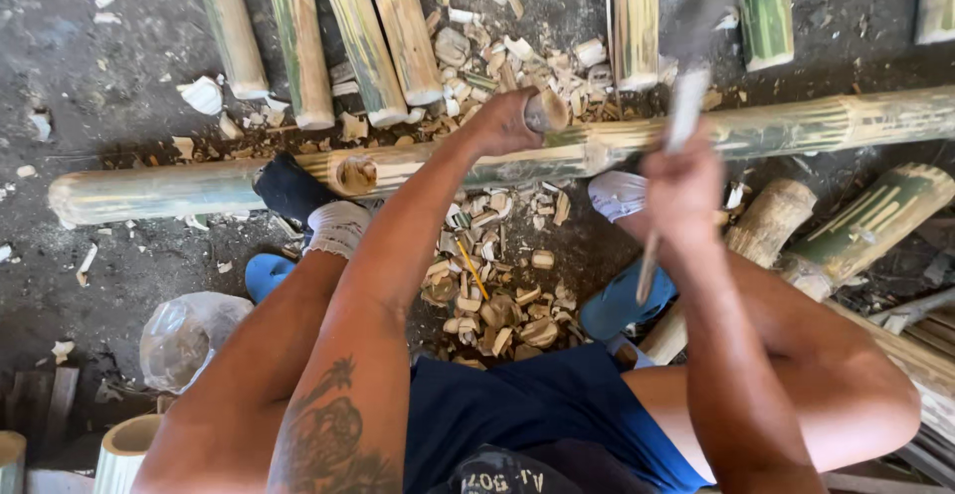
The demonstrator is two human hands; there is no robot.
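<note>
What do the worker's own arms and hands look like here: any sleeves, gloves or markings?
Both arms are bare, with no sleeves. The left hand and right hand wear no gloves; no rings or watch show. The left forearm carries a dark, scrolling tattoo; the right arm shows no markings.

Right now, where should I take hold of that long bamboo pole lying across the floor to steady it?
Grip the long bamboo pole from above on its bare right stretch, fingers wrapping over the round top. It lies flat and crosswise; the left hand and a socked foot occupy the middle.
</note>
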